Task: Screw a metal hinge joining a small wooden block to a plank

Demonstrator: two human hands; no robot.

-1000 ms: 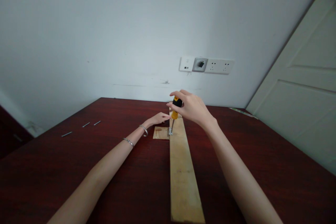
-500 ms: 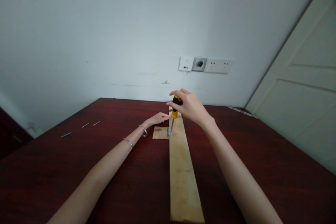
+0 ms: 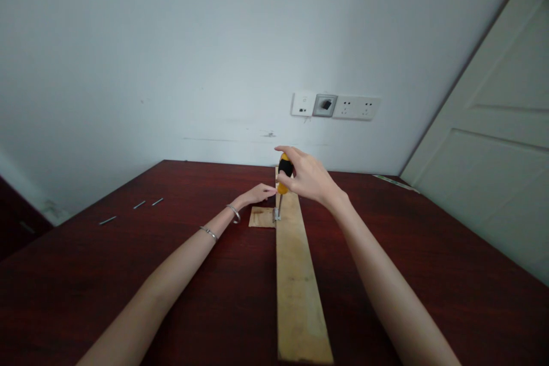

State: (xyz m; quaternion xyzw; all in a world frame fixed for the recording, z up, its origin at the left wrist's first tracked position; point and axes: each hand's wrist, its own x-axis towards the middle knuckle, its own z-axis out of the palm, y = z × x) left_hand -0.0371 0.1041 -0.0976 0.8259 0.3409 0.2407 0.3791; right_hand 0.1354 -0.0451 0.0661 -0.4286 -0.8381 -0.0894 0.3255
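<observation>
My right hand (image 3: 309, 176) grips the black and yellow handle of a screwdriver (image 3: 282, 187), held nearly upright. The shaft points down to a small metal hinge (image 3: 277, 214), its tip resting there. The hinge lies where a long wooden board (image 3: 298, 280) meets a small wooden piece (image 3: 261, 217) on its left. My left hand (image 3: 259, 192), with bracelets on the forearm, holds the board's left edge just beyond the small piece. Its fingertips press together at that edge, partly hidden.
Several thin metal screws or nails (image 3: 139, 205) lie on the dark red table (image 3: 206, 309) at the left. A thin pale strip (image 3: 394, 182) rests at the far right edge. Behind stands a wall with sockets (image 3: 354, 107); a white door (image 3: 497, 126) is at the right.
My right hand's fingers have shifted around the screwdriver handle, and the handle has turned and moved slightly left. The left hand and the boards stay in place.
</observation>
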